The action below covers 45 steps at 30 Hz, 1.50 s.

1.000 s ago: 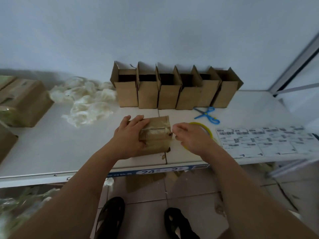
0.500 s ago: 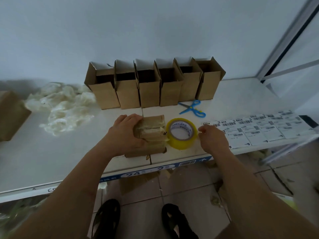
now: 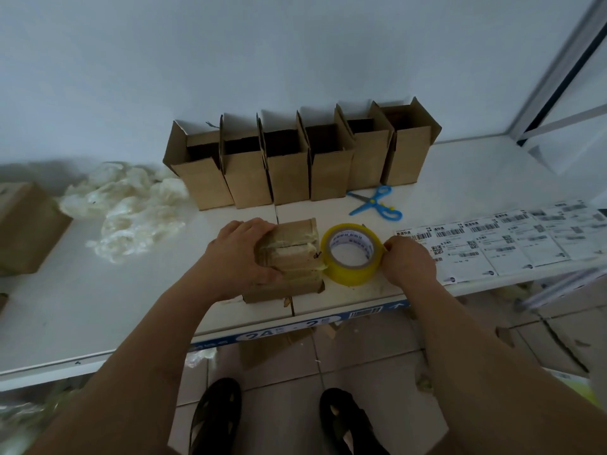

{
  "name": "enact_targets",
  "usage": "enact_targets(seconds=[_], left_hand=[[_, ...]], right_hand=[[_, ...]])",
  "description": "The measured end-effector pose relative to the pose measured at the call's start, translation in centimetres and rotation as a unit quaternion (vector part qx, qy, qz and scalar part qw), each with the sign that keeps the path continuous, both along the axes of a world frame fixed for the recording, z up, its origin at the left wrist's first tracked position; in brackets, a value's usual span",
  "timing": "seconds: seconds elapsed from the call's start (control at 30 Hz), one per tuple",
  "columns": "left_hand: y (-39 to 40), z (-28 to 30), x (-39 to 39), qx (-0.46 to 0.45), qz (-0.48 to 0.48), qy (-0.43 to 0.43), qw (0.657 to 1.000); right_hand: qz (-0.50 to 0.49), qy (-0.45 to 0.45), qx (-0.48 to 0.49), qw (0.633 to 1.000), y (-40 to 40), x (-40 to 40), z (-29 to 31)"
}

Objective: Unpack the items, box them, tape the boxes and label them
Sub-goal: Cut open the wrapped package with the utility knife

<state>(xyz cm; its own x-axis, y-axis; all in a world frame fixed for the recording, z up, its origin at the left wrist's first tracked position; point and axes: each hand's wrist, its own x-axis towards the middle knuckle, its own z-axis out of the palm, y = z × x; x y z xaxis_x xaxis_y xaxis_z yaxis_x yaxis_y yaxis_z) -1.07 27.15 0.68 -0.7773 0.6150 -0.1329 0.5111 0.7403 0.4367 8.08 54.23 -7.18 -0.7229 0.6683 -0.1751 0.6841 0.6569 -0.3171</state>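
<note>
Gripping box (image 3: 289, 257) from left side, left hand (image 3: 241, 257) is pinning it near table (image 3: 98, 307) edge, likely steadying for taping. Right hand (image 3: 409, 262) is pinching tape roll (image 3: 351, 254) rim; roll is lying flat, touching box. Labels (image 3: 499, 241) are waiting at right.

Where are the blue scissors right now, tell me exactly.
In the head view the blue scissors lie flat on the white shelf, just in front of the right end of the row of open cardboard boxes and behind the yellow tape roll.
</note>
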Motion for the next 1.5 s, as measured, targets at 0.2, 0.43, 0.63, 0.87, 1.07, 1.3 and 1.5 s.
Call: enact_targets(seconds=[0.2, 0.43, 0.63, 0.87, 1.07, 1.3, 1.5], left_hand=[[-0.6, -0.5, -0.5, -0.038, 0.002, 0.012, 0.999], [-1.3, -0.6, -1.0, -0.071, 0.019, 0.011, 0.997], [-1.6, -0.4, -1.2, -0.062, 0.018, -0.025, 0.998], [-1.6, -0.4, -1.6, -0.023, 0.032, -0.057, 0.998], [-2.0, -0.6, -1.9, 0.004, 0.028, -0.086, 0.996], [-2.2, -1.1, -2.4, 0.043, 0.028, -0.125, 0.991], [-2.7, -1.8, -2.9, 0.075, 0.017, -0.146, 0.986]], right_hand=[[0.005, 0.163, -0.022, 0.986, -0.4, -0.2, 4.7], [0.053, 0.255, -0.384, 0.886, -5.2, 1.8, 7.8], [0.01, 0.291, -0.769, 0.569, -6.7, 1.1, 9.1], [0.0, 0.328, -0.7, 0.634, -8.6, -1.1, 8.9], [0.024, 0.337, -0.398, 0.853, -9.2, -2.1, 7.9], [-0.004, 0.407, -0.373, 0.834, -8.6, -3.0, 7.9], [0.02, 0.368, -0.42, 0.83, -8.0, -3.1, 6.8]])
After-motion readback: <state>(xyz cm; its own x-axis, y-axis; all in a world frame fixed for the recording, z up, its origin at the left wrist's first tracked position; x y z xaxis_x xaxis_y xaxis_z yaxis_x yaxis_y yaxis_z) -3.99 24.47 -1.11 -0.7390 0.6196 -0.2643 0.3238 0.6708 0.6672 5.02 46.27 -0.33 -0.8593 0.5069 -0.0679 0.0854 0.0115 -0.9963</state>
